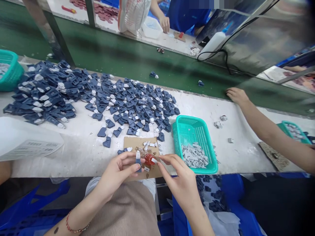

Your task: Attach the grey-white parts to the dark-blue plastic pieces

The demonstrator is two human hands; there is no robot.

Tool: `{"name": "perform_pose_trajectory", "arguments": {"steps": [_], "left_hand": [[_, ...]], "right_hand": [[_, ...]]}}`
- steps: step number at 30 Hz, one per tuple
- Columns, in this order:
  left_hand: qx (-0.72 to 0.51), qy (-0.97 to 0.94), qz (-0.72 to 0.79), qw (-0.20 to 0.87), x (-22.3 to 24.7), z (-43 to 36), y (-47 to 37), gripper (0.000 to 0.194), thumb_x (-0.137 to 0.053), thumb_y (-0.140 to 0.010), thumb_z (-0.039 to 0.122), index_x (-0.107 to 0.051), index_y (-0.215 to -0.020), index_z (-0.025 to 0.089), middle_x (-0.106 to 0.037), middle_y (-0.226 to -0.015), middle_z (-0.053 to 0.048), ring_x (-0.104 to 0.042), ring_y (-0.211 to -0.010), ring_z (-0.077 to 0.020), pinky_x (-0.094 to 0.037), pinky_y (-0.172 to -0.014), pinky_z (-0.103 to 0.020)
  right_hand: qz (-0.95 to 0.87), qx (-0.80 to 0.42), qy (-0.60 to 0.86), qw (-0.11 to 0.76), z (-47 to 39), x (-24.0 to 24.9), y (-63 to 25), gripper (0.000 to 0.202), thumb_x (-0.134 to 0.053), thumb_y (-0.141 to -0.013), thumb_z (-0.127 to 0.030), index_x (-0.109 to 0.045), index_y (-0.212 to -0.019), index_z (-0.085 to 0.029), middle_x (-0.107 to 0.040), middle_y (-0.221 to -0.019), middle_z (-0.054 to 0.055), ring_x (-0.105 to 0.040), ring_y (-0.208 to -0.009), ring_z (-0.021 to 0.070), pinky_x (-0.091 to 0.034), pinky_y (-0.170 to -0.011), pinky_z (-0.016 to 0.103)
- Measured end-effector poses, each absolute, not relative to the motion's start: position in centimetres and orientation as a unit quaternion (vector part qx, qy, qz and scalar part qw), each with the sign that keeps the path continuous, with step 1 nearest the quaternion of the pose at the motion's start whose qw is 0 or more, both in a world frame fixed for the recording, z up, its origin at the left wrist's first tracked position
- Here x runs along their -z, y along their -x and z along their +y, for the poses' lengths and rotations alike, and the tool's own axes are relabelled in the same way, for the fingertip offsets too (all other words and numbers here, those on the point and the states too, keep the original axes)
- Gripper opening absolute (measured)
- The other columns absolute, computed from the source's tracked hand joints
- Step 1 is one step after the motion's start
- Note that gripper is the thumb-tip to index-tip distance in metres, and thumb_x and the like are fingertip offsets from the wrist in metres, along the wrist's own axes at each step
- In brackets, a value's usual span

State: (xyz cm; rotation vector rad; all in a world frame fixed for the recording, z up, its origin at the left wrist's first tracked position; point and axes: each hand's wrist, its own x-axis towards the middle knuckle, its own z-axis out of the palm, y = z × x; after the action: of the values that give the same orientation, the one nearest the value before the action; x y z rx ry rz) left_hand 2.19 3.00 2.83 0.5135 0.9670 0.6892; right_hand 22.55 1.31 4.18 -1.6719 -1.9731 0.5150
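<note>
Left hand (120, 171): grip holding blue part (138, 161), 9 o'clock of red cap (148, 159). Right hand (180, 174): grip pinching white strip (154, 160), 3 o'clock, end at cap, contact unclear. Blue heap (137, 108) 11 o'clock, teal basket (206, 132) 2–3. Label (36, 148) far 9 o'clock, print too blurred.

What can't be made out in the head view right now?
Head view:
- Blue part: partly covered by the left hand.
- White piece: gripped end covered by the right hand.
- Far-left basket: cut off by the left edge.
- Label: print too small and blurred.
</note>
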Motion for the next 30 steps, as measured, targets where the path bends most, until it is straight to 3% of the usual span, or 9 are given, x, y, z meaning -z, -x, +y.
{"name": "perform_pose_trajectory", "arguments": {"steps": [6, 13, 19, 24, 30], "left_hand": [[-0.328, -0.237, 0.459, 0.791, -2.4, 2.8, -2.1, 0.035, -0.074, -0.078, 0.030, -0.062, -0.108, 0.018, -0.072, -0.113, -0.011, -0.071, -0.090, -0.0203, -0.053, -0.075, -0.027], [-0.336, -0.235, 0.441, 0.798, -2.4, 2.8, -2.0, 0.033, -0.069, -0.081, 0.034, -0.063, -0.110, 0.019, -0.069, -0.117, -0.011, -0.065, -0.108, -0.0248, -0.054, -0.076, -0.027], [-0.341, -0.233, 0.432, 0.802, -2.0, 3.1, -2.4, 0.035, -0.077, -0.074, 0.032, -0.065, -0.103, 0.016, -0.069, -0.113, -0.011, -0.070, -0.082, -0.0189, -0.054, -0.073, -0.027], [-0.371, -0.249, 0.442, 0.778, -1.3, 2.9, -2.7, 0.027, -0.078, -0.072, 0.027, -0.066, -0.093, 0.017, -0.072, -0.094, -0.006, -0.067, -0.080, -0.0156, -0.052, -0.072, -0.023], [-0.384, -0.299, 0.436, 0.757, -1.9, 2.8, -3.2, 0.015, -0.074, -0.076, 0.024, -0.066, -0.088, 0.017, -0.073, -0.089, -0.005, -0.067, -0.078, -0.0162, -0.051, -0.075, -0.025]], "right_hand": [[-0.775, -0.148, 0.569, 0.232, 1.7, -3.7, -22.1, 0.011, -0.054, -0.091, -0.018, -0.063, -0.096, -0.021, -0.067, -0.088, 0.006, -0.065, -0.084, 0.0210, -0.055, -0.073, 0.034], [-0.784, -0.153, 0.562, 0.215, 2.1, -4.0, -21.6, 0.010, -0.053, -0.092, -0.018, -0.062, -0.092, -0.021, -0.066, -0.084, 0.006, -0.064, -0.082, 0.0214, -0.054, -0.070, 0.035], [-0.779, -0.162, 0.568, 0.212, 1.9, -4.0, -21.7, 0.010, -0.053, -0.092, -0.017, -0.062, -0.091, -0.021, -0.066, -0.085, 0.007, -0.064, -0.083, 0.0212, -0.055, -0.071, 0.034], [-0.767, -0.169, 0.576, 0.227, 2.0, -3.8, -21.7, 0.010, -0.054, -0.090, -0.017, -0.063, -0.090, -0.020, -0.067, -0.085, 0.007, -0.064, -0.084, 0.0217, -0.054, -0.074, 0.035], [-0.611, -0.362, 0.627, 0.320, 2.2, -4.8, -21.9, 0.008, -0.064, -0.083, -0.025, -0.069, -0.080, -0.020, -0.071, -0.080, 0.005, -0.067, -0.072, 0.0187, -0.056, -0.066, 0.031]]}}
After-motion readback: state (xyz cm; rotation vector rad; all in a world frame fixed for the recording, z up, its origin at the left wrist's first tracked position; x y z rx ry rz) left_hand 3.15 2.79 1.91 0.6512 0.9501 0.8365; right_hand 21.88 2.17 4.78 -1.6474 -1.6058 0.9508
